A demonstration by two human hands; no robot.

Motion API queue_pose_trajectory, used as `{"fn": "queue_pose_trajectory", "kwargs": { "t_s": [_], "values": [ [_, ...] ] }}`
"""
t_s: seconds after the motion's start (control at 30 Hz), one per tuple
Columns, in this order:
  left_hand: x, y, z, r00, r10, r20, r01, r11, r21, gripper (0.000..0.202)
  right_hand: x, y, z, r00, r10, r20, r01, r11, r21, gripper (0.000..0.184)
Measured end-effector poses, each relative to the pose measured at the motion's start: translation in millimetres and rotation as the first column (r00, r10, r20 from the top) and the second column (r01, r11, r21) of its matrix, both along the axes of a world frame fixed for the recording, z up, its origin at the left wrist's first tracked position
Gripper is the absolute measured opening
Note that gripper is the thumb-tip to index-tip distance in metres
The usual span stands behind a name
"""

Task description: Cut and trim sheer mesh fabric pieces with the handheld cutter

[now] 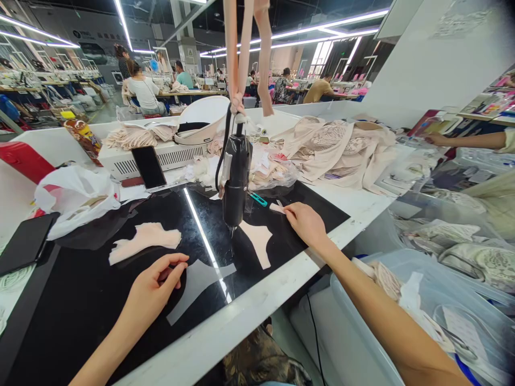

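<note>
My left hand [155,284] hovers over the black work surface [80,300], fingers curled and thumb close to the index tip; whether anything is between them is too small to make out. Beside that thumb lies a translucent grey cut-out sheet [197,287]. On the right, my right hand [308,222] pinches the end of a small beige strip [277,207], with a thin pale tip next to it. Between the hands hangs a black hand-held power tool [236,182], point down. Beige cut fabric pieces lie either side of it, one left [145,241] and another right [259,241].
A teal cutter [258,199] lies behind the tool. Heaped beige fabric [333,145], a leaning phone [148,167] and a white plastic bag [78,198] line the back. Translucent bins [374,316] stand right of the white table edge [257,311]. Another person's arm [470,140] reaches in at right.
</note>
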State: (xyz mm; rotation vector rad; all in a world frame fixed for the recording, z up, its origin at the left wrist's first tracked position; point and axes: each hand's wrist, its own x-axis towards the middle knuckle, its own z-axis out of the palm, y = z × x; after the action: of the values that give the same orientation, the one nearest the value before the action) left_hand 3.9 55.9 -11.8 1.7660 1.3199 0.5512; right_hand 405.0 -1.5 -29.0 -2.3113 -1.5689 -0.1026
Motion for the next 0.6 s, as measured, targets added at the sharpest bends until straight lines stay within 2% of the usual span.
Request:
{"fn": "queue_pose_trajectory", "kwargs": {
  "t_s": [0.17,0.37,0.47,0.6],
  "values": [
    [0,0,1.2,1.0,0.006,0.0,-0.006,1.0,-0.012,0.06,-2,1,2.7,0.995,-0.038,-0.093,0.042,0.998,0.046,0.032],
    [-2,1,-1.9,1.0,-0.002,0.005,0.002,1.0,-0.014,0.06,7,-5,13.6,0.952,-0.095,-0.292,0.147,0.976,0.162,0.034],
    [-2,1,-2.4,1.0,0.0,0.006,0.0,1.0,-0.004,0.059,16,-8,15.6,0.904,-0.1,-0.416,0.212,0.949,0.233,0.033],
    [-1,2,-1.9,1.0,0.002,0.003,-0.002,1.0,0.009,0.06,26,-8,10.8,0.799,-0.066,-0.597,0.301,0.904,0.303,0.035]
  ]
}}
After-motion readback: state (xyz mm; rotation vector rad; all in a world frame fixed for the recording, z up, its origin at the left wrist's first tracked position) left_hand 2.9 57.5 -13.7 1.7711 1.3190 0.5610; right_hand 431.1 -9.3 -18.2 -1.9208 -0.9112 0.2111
